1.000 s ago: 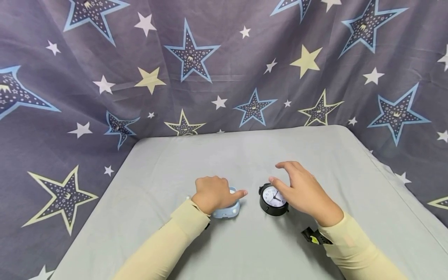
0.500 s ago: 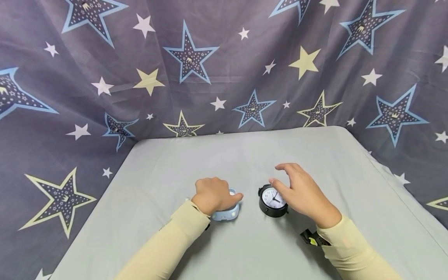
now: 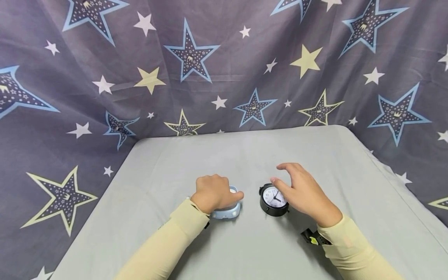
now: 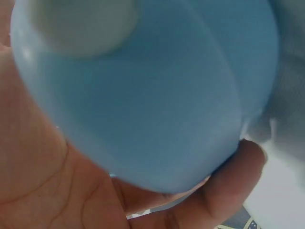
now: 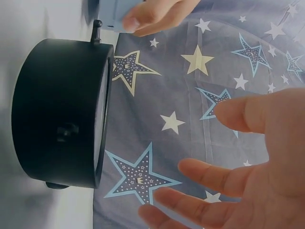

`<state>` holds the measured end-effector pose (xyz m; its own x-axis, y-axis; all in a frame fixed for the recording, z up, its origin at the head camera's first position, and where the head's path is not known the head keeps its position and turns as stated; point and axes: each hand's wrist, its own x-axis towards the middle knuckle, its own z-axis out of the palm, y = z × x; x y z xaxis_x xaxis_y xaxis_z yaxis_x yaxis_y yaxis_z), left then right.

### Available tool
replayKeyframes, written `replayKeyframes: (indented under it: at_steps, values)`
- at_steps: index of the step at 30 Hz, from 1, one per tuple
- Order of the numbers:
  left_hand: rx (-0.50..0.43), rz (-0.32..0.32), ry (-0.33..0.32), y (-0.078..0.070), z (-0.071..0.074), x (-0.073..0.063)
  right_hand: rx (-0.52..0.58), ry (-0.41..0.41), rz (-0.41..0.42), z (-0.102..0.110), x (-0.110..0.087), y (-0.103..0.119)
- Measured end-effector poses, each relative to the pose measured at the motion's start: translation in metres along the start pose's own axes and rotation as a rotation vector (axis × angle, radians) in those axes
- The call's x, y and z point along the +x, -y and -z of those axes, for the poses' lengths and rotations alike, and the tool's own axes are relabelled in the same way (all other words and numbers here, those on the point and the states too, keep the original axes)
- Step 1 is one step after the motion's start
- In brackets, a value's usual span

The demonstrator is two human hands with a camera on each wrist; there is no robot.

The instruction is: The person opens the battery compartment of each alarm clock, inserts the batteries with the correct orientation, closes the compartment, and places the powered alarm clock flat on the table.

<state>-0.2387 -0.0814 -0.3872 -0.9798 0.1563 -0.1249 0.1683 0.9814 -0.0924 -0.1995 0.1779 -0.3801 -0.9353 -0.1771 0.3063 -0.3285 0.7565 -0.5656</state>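
Observation:
My left hand [image 3: 212,193] lies over a light blue rounded object [image 3: 227,213] with pale spots, covering much of it, so its kind cannot be told. In the left wrist view, fingers [image 4: 233,179] curl around the smooth blue body [image 4: 143,109]. To the right, a round black alarm clock [image 3: 274,200] with a white dial faces up toward the head camera. My right hand [image 3: 308,192] hovers just above the clock's right side, fingers spread and loosely bent. The right wrist view shows a gap between the right hand [image 5: 238,176] and the black clock [image 5: 62,114].
Both things stand on a pale grey cloth-covered surface [image 3: 196,155]. A dark star-patterned curtain [image 3: 224,70] rises behind it and at the sides. A black strap with a yellow-green piece [image 3: 314,238] hangs at the right wrist.
The left thumb has drawn in slightly toward the blue object. The right hand has hardly moved, and both objects remain in place.

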Motion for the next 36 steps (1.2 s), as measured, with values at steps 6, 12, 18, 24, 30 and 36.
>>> replayKeyframes:
  at_steps: [6,12,18,24,30,36]
  values:
    - [-0.044,-0.024,-0.073,0.004,0.003,-0.002,0.008,0.009,-0.003,-0.002,0.000,-0.001]
    - [-0.110,-0.049,-0.164,0.008,0.008,-0.004,0.020,0.012,-0.002,-0.004,0.000,-0.002]
    - [-0.166,-0.119,-0.272,0.011,0.012,-0.006,0.028,-0.004,0.006,-0.005,-0.001,-0.004]
    - [-0.197,-0.170,-0.341,0.016,0.013,-0.008,0.037,-0.006,0.008,-0.006,-0.001,-0.004]
    - [-0.222,-0.196,-0.417,0.018,0.012,-0.008,0.039,-0.009,0.008,-0.005,-0.002,-0.005]
    - [-0.245,-0.218,-0.461,0.020,0.011,-0.008,0.032,-0.012,0.008,-0.006,-0.002,-0.006]
